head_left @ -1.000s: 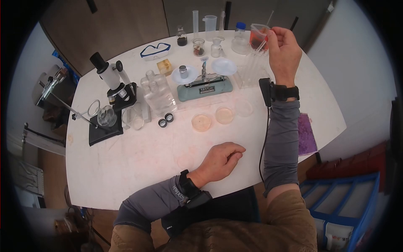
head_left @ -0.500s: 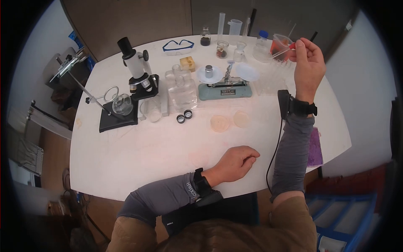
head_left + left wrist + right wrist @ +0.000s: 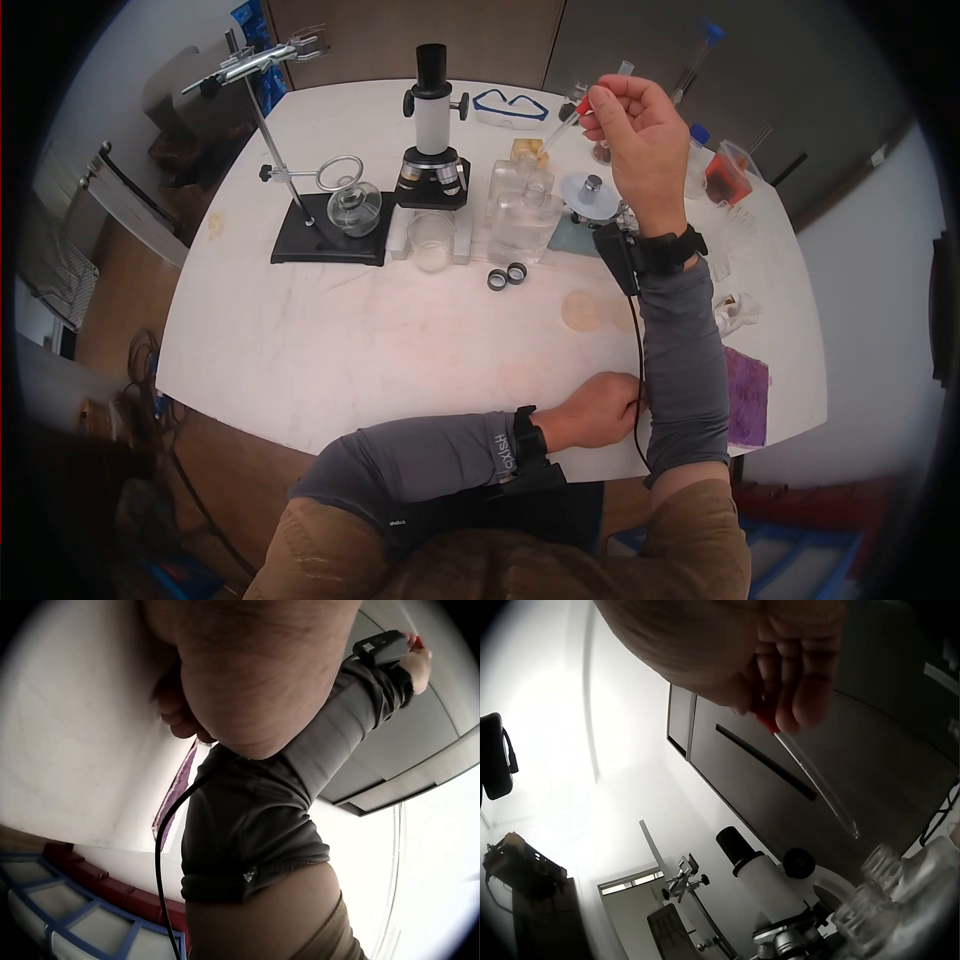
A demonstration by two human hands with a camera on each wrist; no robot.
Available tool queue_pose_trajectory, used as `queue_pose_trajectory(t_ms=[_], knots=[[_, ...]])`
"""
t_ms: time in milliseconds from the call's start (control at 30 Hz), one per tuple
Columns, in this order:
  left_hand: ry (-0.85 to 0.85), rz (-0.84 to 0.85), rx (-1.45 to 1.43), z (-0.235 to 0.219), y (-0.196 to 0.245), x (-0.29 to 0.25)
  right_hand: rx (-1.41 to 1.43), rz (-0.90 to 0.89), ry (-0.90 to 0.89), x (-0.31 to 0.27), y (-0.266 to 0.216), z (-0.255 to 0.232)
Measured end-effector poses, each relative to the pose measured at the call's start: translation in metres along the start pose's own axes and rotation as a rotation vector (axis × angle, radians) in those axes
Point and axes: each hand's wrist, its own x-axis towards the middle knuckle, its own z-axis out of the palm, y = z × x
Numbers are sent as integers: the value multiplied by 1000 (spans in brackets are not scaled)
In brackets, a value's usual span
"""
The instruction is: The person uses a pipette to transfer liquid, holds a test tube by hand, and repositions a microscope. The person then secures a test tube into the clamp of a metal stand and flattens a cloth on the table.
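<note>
My right hand (image 3: 640,150) is raised over the back of the table and pinches the red rubber bulb of a glass dropper (image 3: 562,133). The tube slants down to the left. In the right wrist view its tip (image 3: 855,832) hangs above the uncapped mouths of two clear bottles, the back bottle (image 3: 883,864) and the front bottle (image 3: 866,911). Clear liquid stands in the front bottle (image 3: 523,232). Two black caps (image 3: 507,276) lie before them. My left hand (image 3: 595,412) rests near the table's front edge, fingers loosely curled, holding nothing; the right sleeve partly covers its fingertips.
Left of the bottles stand a microscope (image 3: 433,125), a glass beaker (image 3: 432,245) and an iron stand (image 3: 290,235) with a flask. A balance (image 3: 575,238) is partly hidden behind my right wrist. Petri dishes (image 3: 583,311) lie in front; a red-filled container (image 3: 727,178) stands at back right.
My right hand, holding the dropper, has moved left from the red-filled container to above the bottles. The head view has swung left. My left hand stays resting on the table.
</note>
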Motion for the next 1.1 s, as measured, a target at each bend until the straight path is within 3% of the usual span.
queue_pose_trajectory(t_ms=[767,1100], knots=[[5,66,3,0,0,2,-140,56,-92,-16,48,25],[-18,58,1,-1,1,3,-89,38,1,-15,35,23]])
